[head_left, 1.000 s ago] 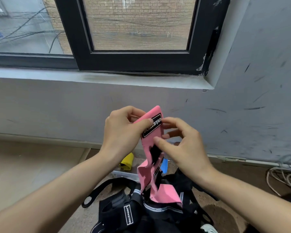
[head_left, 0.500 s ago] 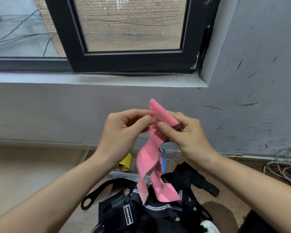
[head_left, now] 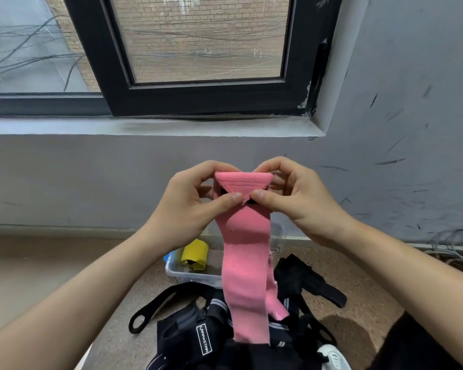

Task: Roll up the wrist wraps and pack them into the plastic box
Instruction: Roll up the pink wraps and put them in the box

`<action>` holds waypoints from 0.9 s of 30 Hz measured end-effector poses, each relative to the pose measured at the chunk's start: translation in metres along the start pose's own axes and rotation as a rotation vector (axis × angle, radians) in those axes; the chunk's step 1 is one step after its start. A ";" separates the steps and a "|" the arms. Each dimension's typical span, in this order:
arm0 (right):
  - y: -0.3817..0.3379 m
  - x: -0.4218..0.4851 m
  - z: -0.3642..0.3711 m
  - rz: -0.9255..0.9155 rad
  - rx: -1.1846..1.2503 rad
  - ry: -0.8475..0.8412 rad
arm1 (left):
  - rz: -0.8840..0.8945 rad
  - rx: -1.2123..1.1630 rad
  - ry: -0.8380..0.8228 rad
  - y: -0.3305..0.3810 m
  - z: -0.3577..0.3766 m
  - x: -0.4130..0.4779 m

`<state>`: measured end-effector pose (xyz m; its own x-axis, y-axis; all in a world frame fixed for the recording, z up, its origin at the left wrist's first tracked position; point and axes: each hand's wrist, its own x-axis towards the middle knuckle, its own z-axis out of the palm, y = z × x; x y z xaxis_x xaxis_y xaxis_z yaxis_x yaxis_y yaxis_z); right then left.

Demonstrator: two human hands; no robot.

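Note:
I hold a pink wrist wrap (head_left: pixel 245 263) up in front of the wall. Its top end is folded over into a small flat roll between my hands. My left hand (head_left: pixel 187 206) pinches the left side of that fold with thumb and fingers. The right side is pinched by my right hand (head_left: pixel 297 201). The long pink tail hangs straight down over a heap of black wrist wraps (head_left: pixel 225 332) on the floor. Behind the tail stands the clear plastic box (head_left: pixel 187 275), with a rolled yellow wrap (head_left: pixel 195 254) inside it and something blue at its left end.
A grey wall with a dark-framed window (head_left: pixel 198 100) and a sill rises straight ahead. Grey cables (head_left: pixel 455 249) lie coiled on the floor at the right. A white shoe tip (head_left: pixel 332 359) shows at the bottom edge.
The wrap's top end has turned flat towards me and been folded over. Both hands have shifted to pinch it from either side, and the tail now hangs straighter.

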<state>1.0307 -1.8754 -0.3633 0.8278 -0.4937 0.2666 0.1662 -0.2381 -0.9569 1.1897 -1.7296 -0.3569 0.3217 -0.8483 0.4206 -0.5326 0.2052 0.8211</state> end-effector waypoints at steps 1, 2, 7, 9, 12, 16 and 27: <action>0.000 0.001 0.000 -0.016 -0.059 0.009 | 0.019 0.033 0.035 0.000 0.001 0.000; -0.001 0.003 -0.001 -0.029 -0.134 0.002 | 0.037 0.056 0.073 0.000 0.002 -0.001; -0.009 0.004 -0.006 0.013 -0.187 -0.065 | 0.188 0.194 0.169 -0.001 0.003 -0.005; -0.012 0.003 -0.003 0.101 -0.053 -0.086 | 0.257 0.267 0.199 0.000 0.003 -0.006; -0.012 0.003 0.001 0.199 0.082 -0.126 | 0.333 0.319 0.209 0.000 0.003 -0.006; -0.011 0.004 0.005 0.227 0.219 -0.099 | 0.429 0.438 0.193 -0.002 0.006 -0.006; -0.008 0.006 0.003 0.086 0.313 0.033 | -0.069 0.076 0.083 0.001 0.004 -0.010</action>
<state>1.0357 -1.8736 -0.3547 0.8287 -0.5293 0.1822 0.2579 0.0721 -0.9635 1.1832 -1.7224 -0.3621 0.4218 -0.8149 0.3977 -0.5640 0.1077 0.8187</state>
